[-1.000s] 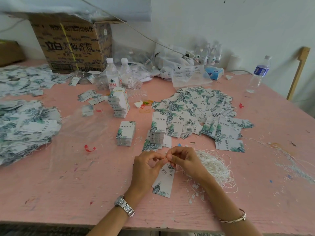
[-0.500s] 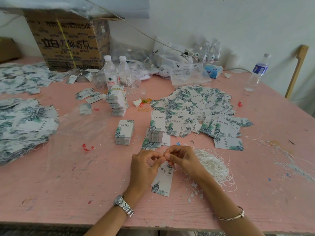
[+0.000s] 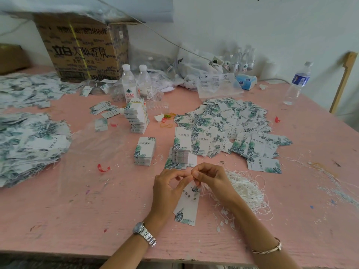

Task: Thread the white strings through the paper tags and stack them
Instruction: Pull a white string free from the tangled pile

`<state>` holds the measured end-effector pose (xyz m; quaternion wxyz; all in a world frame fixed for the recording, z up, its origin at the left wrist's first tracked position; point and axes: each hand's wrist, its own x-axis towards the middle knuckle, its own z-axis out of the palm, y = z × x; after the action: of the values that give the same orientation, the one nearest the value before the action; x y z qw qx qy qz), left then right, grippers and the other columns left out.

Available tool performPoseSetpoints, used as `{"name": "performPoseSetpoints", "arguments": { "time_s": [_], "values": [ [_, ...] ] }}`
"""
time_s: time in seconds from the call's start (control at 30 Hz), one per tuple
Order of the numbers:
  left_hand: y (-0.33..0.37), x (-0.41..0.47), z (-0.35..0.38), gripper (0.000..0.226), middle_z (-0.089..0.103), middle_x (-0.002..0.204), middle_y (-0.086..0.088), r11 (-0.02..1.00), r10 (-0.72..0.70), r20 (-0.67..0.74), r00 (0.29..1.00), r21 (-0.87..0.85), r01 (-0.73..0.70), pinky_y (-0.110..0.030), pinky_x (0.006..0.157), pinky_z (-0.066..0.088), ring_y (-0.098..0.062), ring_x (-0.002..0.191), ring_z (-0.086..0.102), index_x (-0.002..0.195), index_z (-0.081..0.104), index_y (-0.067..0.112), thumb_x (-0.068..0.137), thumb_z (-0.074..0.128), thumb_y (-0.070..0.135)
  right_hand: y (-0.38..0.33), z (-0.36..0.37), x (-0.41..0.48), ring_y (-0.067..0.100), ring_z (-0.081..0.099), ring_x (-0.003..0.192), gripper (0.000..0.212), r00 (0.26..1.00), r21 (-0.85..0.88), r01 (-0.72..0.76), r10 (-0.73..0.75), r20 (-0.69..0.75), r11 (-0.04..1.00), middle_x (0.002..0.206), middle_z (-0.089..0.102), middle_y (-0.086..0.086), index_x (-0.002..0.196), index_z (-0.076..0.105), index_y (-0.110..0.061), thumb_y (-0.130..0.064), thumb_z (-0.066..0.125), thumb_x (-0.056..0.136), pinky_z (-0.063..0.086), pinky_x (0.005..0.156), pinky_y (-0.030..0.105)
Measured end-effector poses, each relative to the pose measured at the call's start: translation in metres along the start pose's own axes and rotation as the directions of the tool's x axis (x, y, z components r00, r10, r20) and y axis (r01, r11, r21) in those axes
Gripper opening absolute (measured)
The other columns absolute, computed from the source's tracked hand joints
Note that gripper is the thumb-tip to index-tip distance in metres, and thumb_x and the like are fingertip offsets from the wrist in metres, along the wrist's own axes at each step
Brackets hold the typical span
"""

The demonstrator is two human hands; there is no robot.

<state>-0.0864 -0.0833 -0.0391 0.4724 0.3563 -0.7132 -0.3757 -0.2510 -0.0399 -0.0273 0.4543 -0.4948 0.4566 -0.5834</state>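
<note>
Pink table (image 3: 77,220) carries everything. Landmark is the string heap (image 3: 246,189), a loose tangle of white strings.

Far left of the string heap are the big heaps of tags (image 3: 29,144). String ends poke out at their edges, so these are likely finished work.

Just behind the string heap is a wide loose spread of tags (image 3: 229,123). A few strings show among them, but I cannot tell whether most are threaded.

Behind and left of the string heap stand three neat blocks: tall block (image 3: 137,117), short block (image 3: 144,151) and near block (image 3: 181,150). No strings are seen on them, so they are probably unthreaded supply.

Judgement: the task is well under way, with plenty of strings and tags left, so not near done.

Just left of the string heap is the paper tag (image 3: 187,206) in work. It is a long white card with green leaf print and dark characters. Its lower end lies on the table and its top end is lifted.

Left hand (image 3: 167,189) pinches the tag's top end with its fingers curled. Right hand (image 3: 211,177) pinches at the same top end, thumb against fingertips. Whether there is a string between them is too small to tell.

The step in hand looks like feeding a string through the hole, and this tag is not yet stacked.
</note>
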Motion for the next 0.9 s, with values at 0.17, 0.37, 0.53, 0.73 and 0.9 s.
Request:
{"name": "performPoseSetpoints", "arguments": {
  "time_s": [0.17,0.37,0.53,0.73,0.9],
  "values": [
    [-0.0030,-0.0005,-0.0012,0.025,0.075,0.097,0.014,0.998,-0.007,0.018,1.000,-0.055,0.008,-0.056,0.086,0.048,-0.013,0.090,0.064,0.097,0.079,0.025,0.078,0.074,0.041,0.0006,-0.0006,0.0011,0.017,0.057,0.066,0.011,0.999,0.074,-0.037,0.038,-0.009,0.997,0.075,0.065,0.010,0.091,0.070,0.001,-0.008,0.065,0.090,0.048,0.063,0.025],
    [-0.0018,-0.0007,-0.0009,0.027,0.075,0.097,0.011,0.997,-0.026,0.004,1.000,-0.074,0.026,-0.053,0.087,0.050,-0.012,0.090,0.064,0.097,0.079,0.021,0.080,0.073,0.041,0.0009,-0.0019,0.0003,0.017,0.056,0.067,0.009,0.999,0.095,-0.047,0.047,0.004,0.994,0.077,0.064,0.011,0.091,0.072,-0.003,-0.010,0.066,0.090,0.048,0.063,0.024],
    [-0.0022,-0.0002,-0.0002,0.025,0.075,0.093,0.012,0.997,-0.024,0.008,1.000,-0.075,0.025,-0.053,0.085,0.050,-0.013,0.086,0.063,0.094,0.079,0.021,0.080,0.073,0.041,-0.0005,-0.0010,-0.0011,0.018,0.056,0.065,0.009,1.000,0.070,-0.025,0.026,-0.011,0.997,0.074,0.064,0.012,0.090,0.071,0.001,-0.007,0.068,0.087,0.048,0.063,0.025],
    [-0.0064,-0.0003,-0.0008,0.007,0.071,0.084,0.013,0.999,-0.024,0.029,0.999,-0.036,0.025,-0.050,0.082,0.050,-0.012,0.080,0.061,0.082,0.076,0.021,0.080,0.080,0.025,-0.0011,-0.0007,-0.0037,0.016,0.057,0.059,0.014,1.000,-0.046,0.007,-0.007,0.006,0.999,0.071,0.065,0.012,0.093,0.064,0.016,0.002,0.065,0.090,0.049,0.059,0.023],
    [-0.0016,-0.0006,-0.0018,0.007,0.070,0.080,0.015,1.000,0.002,0.022,1.000,-0.030,-0.001,-0.053,0.083,0.049,-0.009,0.078,0.061,0.077,0.070,0.036,0.079,0.076,0.034,-0.0027,0.0005,-0.0043,0.016,0.057,0.059,0.014,0.999,-0.074,0.032,-0.032,0.008,0.997,0.071,0.066,0.012,0.092,0.065,0.015,0.002,0.066,0.089,0.050,0.057,0.023]
  ]
}}
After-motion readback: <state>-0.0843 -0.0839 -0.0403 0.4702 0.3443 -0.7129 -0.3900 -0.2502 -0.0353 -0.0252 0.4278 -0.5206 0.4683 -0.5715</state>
